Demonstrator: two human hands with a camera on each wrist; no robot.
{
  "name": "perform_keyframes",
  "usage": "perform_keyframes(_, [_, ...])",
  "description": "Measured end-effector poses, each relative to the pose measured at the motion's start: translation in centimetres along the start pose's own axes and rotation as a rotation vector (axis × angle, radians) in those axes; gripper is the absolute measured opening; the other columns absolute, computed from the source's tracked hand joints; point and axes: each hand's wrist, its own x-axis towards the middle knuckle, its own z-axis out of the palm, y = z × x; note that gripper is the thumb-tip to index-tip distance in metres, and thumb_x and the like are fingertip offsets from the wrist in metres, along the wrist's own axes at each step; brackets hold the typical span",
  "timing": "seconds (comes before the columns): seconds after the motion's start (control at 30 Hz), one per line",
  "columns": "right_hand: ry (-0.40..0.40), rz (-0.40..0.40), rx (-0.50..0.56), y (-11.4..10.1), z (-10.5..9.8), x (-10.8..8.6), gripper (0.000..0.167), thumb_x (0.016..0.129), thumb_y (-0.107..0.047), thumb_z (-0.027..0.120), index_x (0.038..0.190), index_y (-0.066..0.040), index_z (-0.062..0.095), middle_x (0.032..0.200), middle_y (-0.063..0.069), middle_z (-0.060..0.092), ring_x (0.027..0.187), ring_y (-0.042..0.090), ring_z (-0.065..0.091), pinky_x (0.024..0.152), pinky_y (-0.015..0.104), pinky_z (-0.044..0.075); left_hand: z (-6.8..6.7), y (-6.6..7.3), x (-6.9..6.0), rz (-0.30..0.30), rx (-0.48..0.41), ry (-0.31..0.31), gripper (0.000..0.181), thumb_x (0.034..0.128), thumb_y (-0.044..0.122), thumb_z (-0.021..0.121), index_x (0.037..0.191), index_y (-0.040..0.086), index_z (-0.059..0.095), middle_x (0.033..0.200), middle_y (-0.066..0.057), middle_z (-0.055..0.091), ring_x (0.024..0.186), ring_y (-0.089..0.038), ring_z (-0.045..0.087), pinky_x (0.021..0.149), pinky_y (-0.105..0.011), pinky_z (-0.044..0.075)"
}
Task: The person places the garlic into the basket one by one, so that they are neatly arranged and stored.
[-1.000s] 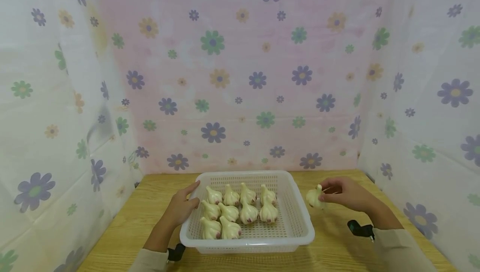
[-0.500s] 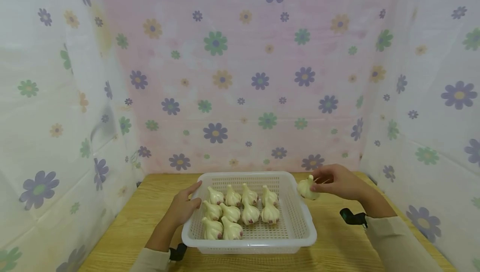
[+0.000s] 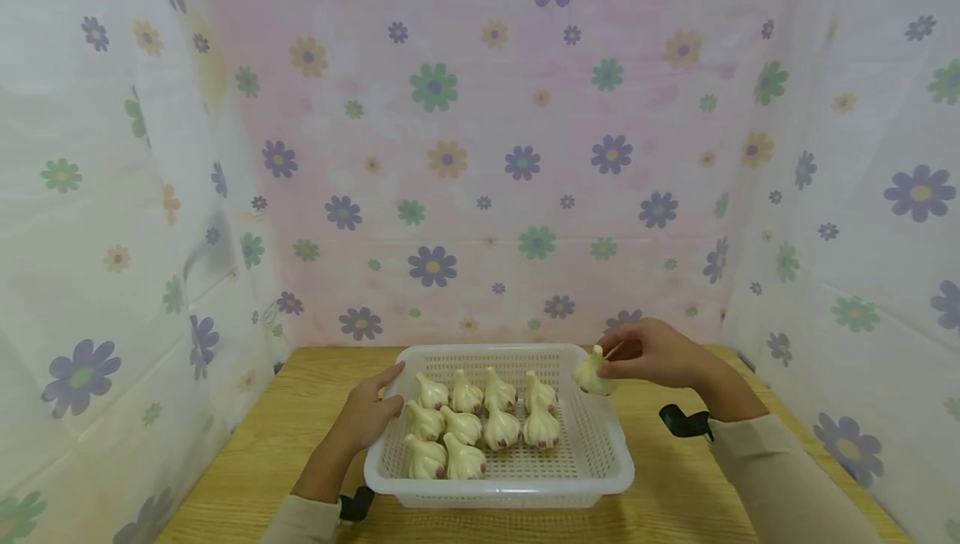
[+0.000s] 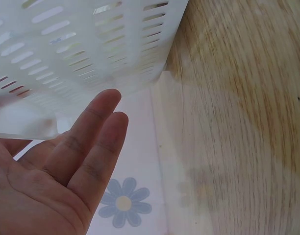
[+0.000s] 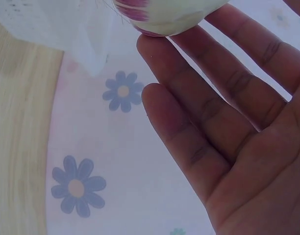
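A white slotted plastic basket [image 3: 498, 486] stands on the table, with several pale garlic bulbs [image 3: 501, 429] in rows inside. My left hand [image 3: 363, 415] holds its left rim, thumb over the edge; in the left wrist view two fingers [image 4: 93, 152] extend outside the slotted wall. Over the basket's far right corner, my right hand [image 3: 660, 352] pinches one more garlic bulb [image 3: 594, 375], its neck pointing up. Only the bulb's purple-streaked underside [image 5: 174, 17] shows in the right wrist view, where lower fingers [image 5: 184, 132] are stretched out beneath it.
The wooden table [image 3: 262, 444] extends on both sides of the basket. A flower-printed sheet [image 3: 480, 277] hangs close behind and along both sides. Dark wrist cameras [image 3: 686, 421] sit by each cuff.
My right hand has carried the garlic bulb left and slightly up, from beside the basket to over its right rim. The left hand has stayed on the left rim.
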Motion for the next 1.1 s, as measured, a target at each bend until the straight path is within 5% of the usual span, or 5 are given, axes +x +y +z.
perform_keyframes(0.63, [-0.125,-0.144,-0.009,-3.8,1.5,4.2,0.028,0.091,-0.036,0.078,0.116,-0.023,0.078,0.112,-0.006,0.076,0.099,0.013,0.074,0.089,0.033,0.060,0.0,-0.2,0.0,-0.016,0.003,0.016,0.075,0.0834,0.009,0.058,0.157,0.018,0.047,0.149,-0.027,0.054,0.066,-0.022,0.067,0.051,-0.033,0.056])
perform_keyframes(1.1, [-0.218,-0.144,0.002,-4.5,4.5,6.0,0.026,0.089,-0.037,0.081,0.112,-0.025,0.079,0.113,-0.006,0.075,0.098,0.014,0.073,0.089,0.036,0.060,0.0,-0.3,0.3,-0.007,0.014,0.017,0.074,0.0829,0.009,0.058,0.156,0.017,0.049,0.147,-0.026,0.056,0.072,-0.023,0.067,0.053,-0.033,0.057])
